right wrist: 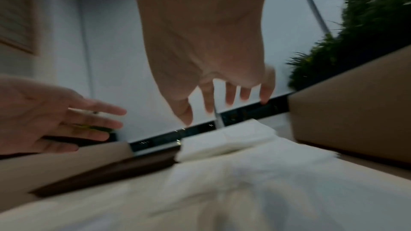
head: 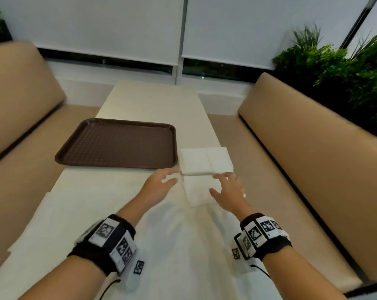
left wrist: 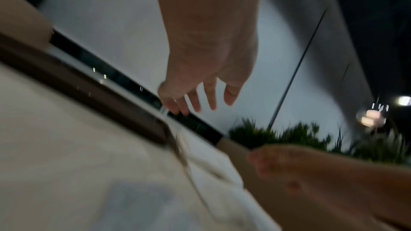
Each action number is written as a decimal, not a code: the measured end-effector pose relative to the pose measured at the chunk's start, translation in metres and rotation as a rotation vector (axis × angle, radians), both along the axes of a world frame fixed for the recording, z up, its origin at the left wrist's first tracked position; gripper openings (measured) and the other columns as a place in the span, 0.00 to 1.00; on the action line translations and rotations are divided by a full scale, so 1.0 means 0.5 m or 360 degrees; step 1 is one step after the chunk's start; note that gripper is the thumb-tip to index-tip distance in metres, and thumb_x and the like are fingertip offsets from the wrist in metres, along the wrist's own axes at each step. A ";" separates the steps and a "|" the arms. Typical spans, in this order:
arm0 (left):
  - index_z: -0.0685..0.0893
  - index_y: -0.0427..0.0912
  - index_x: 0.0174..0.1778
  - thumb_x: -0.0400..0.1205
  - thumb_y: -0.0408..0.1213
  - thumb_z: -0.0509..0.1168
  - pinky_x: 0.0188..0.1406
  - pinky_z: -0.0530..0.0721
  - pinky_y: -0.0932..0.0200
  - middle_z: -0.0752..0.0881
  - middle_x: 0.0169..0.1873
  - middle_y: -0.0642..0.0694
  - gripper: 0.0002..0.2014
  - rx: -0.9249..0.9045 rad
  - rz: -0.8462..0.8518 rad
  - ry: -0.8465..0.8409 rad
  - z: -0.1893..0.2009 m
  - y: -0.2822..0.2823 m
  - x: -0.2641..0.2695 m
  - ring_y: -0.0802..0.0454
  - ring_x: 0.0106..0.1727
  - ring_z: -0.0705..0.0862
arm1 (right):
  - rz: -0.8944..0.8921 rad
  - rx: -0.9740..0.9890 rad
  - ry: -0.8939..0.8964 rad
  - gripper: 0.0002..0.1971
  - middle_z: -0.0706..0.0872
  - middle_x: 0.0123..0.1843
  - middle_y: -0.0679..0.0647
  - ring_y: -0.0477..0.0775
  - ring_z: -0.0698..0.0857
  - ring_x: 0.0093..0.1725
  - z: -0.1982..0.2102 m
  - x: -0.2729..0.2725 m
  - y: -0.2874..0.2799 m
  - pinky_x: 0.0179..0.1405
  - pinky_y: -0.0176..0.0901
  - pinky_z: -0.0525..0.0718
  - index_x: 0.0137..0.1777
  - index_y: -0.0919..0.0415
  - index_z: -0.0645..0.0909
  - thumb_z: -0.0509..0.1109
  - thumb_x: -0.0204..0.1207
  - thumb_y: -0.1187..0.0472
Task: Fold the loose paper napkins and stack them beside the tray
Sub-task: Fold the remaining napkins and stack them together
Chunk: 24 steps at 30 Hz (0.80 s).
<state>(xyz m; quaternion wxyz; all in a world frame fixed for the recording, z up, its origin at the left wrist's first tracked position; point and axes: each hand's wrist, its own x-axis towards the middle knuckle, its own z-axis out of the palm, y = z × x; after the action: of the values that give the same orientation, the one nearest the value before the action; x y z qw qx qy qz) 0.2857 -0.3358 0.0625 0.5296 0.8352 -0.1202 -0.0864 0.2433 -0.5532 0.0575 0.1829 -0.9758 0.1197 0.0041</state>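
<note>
The folded napkin stack (head: pixel 206 161) lies on the worktop (head: pixel 101 204) just right of the brown tray (head: pixel 118 144), a loose napkin (head: pixel 197 192) touching its near edge. My left hand (head: pixel 160 185) and right hand (head: pixel 227 191) hover either side of that napkin, fingers spread, gripping nothing.

One brown tray (head: pixel 116 144) is counted on the one long table (head: pixel 155 100), at about 10 o'clock from the hands. One stack of folded napkins (head: pixel 206 161) is seen just beside the tray, at its 3 o'clock side; the number of napkins in the stack cannot be told. One napkin (head: pixel 199 191) is laid flat at 6 o'clock of the stack. Two hands are counted, the left hand (head: pixel 159 185) and the right hand (head: pixel 228 191), with two marker wristbands (head: pixel 109 243). Two bench seats (head: pixel 308 152) and two window blinds (head: pixel 105 24) are seen.
</note>
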 end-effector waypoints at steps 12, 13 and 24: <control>0.85 0.70 0.50 0.62 0.69 0.61 0.50 0.79 0.67 0.89 0.48 0.64 0.23 0.0048 0.0222 0.0156 -0.036 0.499 -0.396 0.64 0.49 0.85 | 0.0471 0.0069 0.0473 0.36 0.78 0.67 0.58 0.59 0.76 0.66 -0.054 -0.077 0.308 0.64 0.49 0.77 0.70 0.63 0.72 0.66 0.73 0.34; 0.85 0.71 0.50 0.61 0.70 0.61 0.49 0.79 0.68 0.89 0.47 0.64 0.23 0.0048 0.0263 0.0162 -0.053 0.520 -0.419 0.64 0.48 0.86 | 0.0405 0.0105 0.0445 0.38 0.79 0.65 0.59 0.59 0.78 0.64 -0.061 -0.075 0.328 0.61 0.48 0.78 0.68 0.65 0.72 0.68 0.72 0.33; 0.87 0.66 0.46 0.64 0.61 0.65 0.47 0.80 0.76 0.90 0.44 0.58 0.17 -0.0121 0.0581 0.0200 -0.110 0.613 -0.529 0.55 0.46 0.88 | 0.0402 0.0535 0.0202 0.27 0.81 0.64 0.60 0.58 0.79 0.60 -0.056 -0.073 0.401 0.55 0.42 0.76 0.70 0.55 0.75 0.73 0.70 0.71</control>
<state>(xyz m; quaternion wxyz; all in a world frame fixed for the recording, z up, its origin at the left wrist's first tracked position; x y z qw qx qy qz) 0.0213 -0.0293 0.0075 0.5740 0.8156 0.0635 -0.0363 0.2066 -0.3528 0.0296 0.3330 -0.9367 0.0053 0.1083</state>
